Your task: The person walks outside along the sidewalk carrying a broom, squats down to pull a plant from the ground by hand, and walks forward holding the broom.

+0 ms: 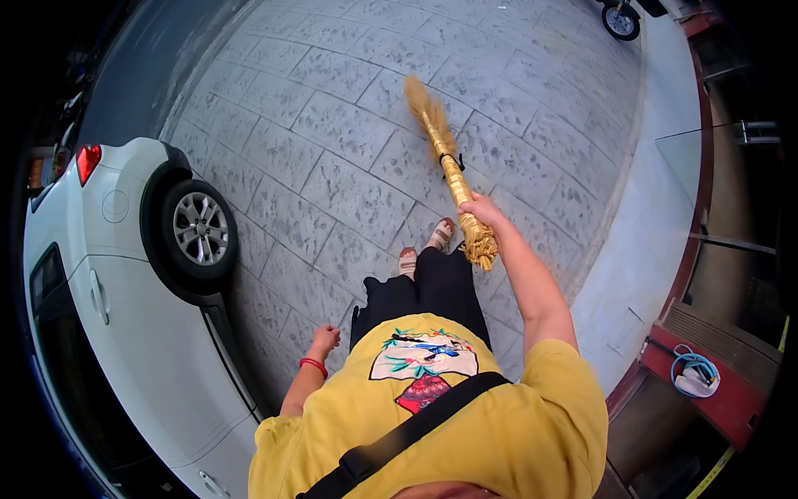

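Observation:
A straw broom (pixel 454 176) is in my right hand (pixel 482 211), its fingers wrapped round the bound handle near the thick cut end. The broom slants up and away, with its feathery bristles over the paving and a black tie around its middle. At my left side, my left hand (pixel 326 337) hangs with the fingers curled in and nothing seen in it. A red band (pixel 313 366) circles that wrist.
A white car (pixel 125 241) stands close on the left, its wheel (pixel 201 229) facing the grey paving (pixel 332 183). On the right are a pale ledge (pixel 628 274), glass doors and a red bench (pixel 731 399) holding a coiled blue cable (pixel 695 371). A motorbike wheel (pixel 621 22) shows far right.

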{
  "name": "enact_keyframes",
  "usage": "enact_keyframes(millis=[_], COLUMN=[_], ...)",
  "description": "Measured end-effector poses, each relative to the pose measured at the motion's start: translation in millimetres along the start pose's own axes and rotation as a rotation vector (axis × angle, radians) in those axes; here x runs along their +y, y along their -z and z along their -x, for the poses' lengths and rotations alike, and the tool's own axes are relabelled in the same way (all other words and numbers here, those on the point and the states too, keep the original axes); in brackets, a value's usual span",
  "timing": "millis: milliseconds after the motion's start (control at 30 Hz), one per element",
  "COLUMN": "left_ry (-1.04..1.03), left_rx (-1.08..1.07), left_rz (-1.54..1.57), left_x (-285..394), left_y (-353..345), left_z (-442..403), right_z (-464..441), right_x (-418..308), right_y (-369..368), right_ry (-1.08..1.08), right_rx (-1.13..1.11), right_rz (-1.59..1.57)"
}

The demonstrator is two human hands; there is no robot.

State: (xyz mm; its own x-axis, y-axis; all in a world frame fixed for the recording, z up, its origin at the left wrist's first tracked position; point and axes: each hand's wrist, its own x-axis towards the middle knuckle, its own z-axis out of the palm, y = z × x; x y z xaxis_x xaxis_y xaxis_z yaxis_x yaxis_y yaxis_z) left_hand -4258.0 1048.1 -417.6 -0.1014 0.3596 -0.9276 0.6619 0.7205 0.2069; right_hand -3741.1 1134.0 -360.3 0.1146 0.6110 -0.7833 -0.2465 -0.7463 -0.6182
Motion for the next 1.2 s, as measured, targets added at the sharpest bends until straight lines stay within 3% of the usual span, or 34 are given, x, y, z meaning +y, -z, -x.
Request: enact_keyframes(millis=[67, 200, 333, 467, 533, 600, 733, 833, 933, 1000, 1067, 1167, 1200], left_ry=[-0.027, -0.113, -0.252, -0.452, -0.454, -0.43, -0.388, -0.408, -0.432, -0.396, -0.441, -0.519, -0.532], left_rx=[-0.001, -0.013, -0.12, -0.134, -0.088, -0.101, -0.227, -0.303, -0.358, -0.391, -0.493, -0.543, -0.548], left_rz=[-0.036, -0.04, -0.291, -0.428, -0.317, -0.27, -0.287, -0.631, -0.912, -0.933, -0.939, -0.966, -0.944], left_x=[30, 106, 206, 301, 358, 405, 457, 466, 474, 491, 505, 558, 572], left_y=[5, 3, 0, 6, 0, -8, -32, -44, -51, -54, -51, -44, -38], left_z=[-3, -14, -26, -76, -79, -65, -67, -73, -96, -101, -126, -131, -138], right_z=[-23, -1, -2, 19, 28, 52, 113, 200, 246, 243, 229, 171, 148], right_x=[17, 22, 22, 4, 17, 37, 140, 147, 161, 159, 145, 153, 154], right_y=[-1, 24, 61, 78, 77, 79, 62, 19, -63, -101, -129, -108, -92], right_ry=[0.16, 0.027, -0.036, -0.041, 0.149, 0.077, -0.152, -0.259, -0.315, -0.322, -0.327, -0.283, -0.217], right_rx=[0.057, -0.067, -0.152, 0.022, 0.314, 0.346, 0.435, 0.459, 0.671, 0.737, 0.87, 0.803, 0.884], right_rz=[0.021, -0.348, -0.472, -0.29, 0.325, 0.33, -0.016, -0.457, -0.88, -0.978, -1.357, -1.767, -1.825])
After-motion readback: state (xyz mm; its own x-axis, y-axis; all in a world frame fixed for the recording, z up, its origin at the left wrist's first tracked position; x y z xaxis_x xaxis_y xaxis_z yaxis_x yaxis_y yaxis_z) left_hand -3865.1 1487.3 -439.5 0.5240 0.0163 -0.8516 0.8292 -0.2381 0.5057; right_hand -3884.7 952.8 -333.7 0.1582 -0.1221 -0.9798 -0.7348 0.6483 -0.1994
